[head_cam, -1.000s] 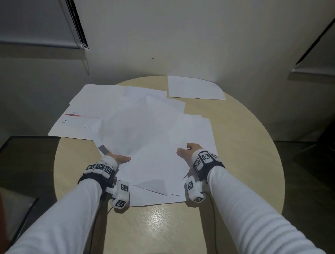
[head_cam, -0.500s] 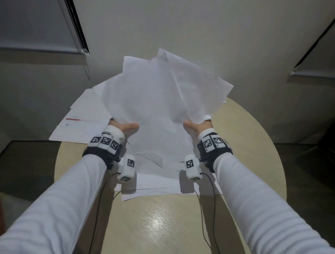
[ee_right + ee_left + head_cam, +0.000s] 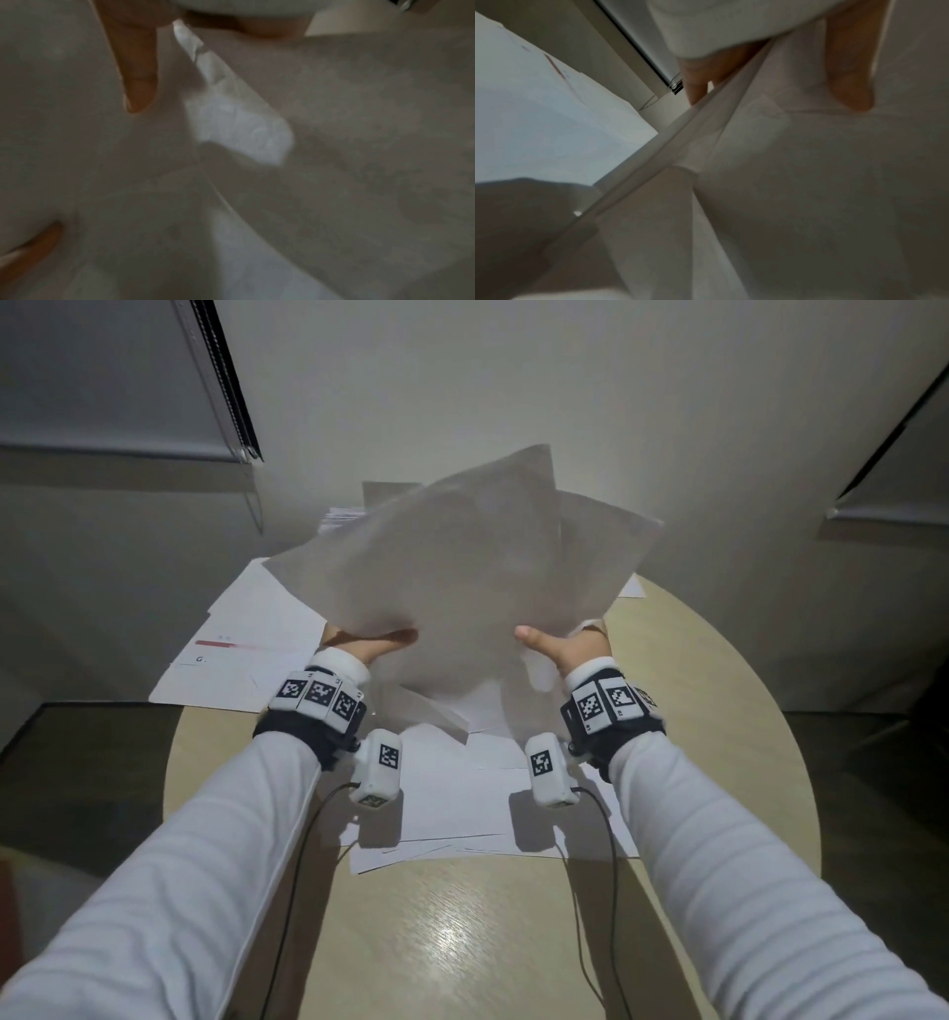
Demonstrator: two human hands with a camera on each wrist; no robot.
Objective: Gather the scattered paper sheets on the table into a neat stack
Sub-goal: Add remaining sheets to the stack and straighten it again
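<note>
A loose bundle of white paper sheets stands raised over the round table, tilted up toward me. My left hand pinches its left lower edge, thumb on the near face; the left wrist view shows the thumb on the paper and fingers behind it. My right hand pinches the right lower edge the same way, its thumb lying on the sheets. More sheets lie flat under my wrists. Other sheets, one with a red mark, lie at the left.
The left sheets hang over the table's edge. A corner of another sheet shows at the far right behind the bundle. A wall stands close behind the table. Cables run from the wrist cameras across the bare near part of the table.
Both hands have lifted the bundle off the table and tipped it upright. Since half a second ago it has tilted further and the hands sit a little higher.
</note>
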